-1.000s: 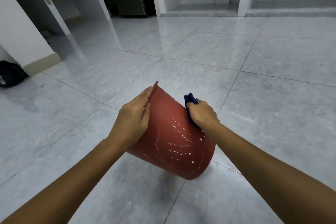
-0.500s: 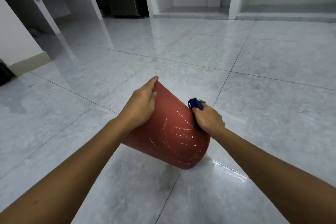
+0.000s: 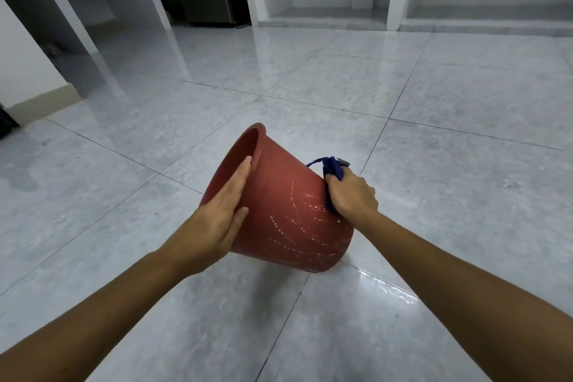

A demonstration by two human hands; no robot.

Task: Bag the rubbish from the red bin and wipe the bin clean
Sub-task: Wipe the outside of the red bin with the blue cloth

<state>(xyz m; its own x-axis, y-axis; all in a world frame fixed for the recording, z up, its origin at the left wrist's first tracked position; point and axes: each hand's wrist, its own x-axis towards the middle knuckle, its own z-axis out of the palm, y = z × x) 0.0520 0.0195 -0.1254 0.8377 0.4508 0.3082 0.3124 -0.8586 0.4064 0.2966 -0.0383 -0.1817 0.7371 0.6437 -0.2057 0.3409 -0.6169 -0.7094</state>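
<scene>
A: Since the frame a second back, the red bin (image 3: 279, 205) has been turned so its mouth is seen, facing up and to the left; before, only a sliver of rim was shown. Left hand (image 3: 217, 220) has been shifted from a grip over the rim edge to a flat palm on the side wall just under the rim.

B: Noted. Bin position now?

A: Tilted on its side over the tiled floor (image 3: 434, 133), base end low and toward the camera, apparently touching the floor near a grout line. No rubbish is seen inside, though only a thin slice of the interior is visible.

B: Hands?

A: Left is laid open, fingers extended, pressed against the wall, nothing grasped. Right hand (image 3: 352, 195) is clenched around the blue cloth (image 3: 333, 167), which is pressed to the far side of the bin.

B: Step judged?

A: Outer wall being wiped. White streaks and specks are left on the near side, so more passes are probably needed.

B: How is it done well?

A: Bin should be braced firmly by the left palm and rotated bit by bit, so the streaked area is brought under the cloth. Overlapping strokes are advised. Slipping on the glossy floor is a risk.
</scene>
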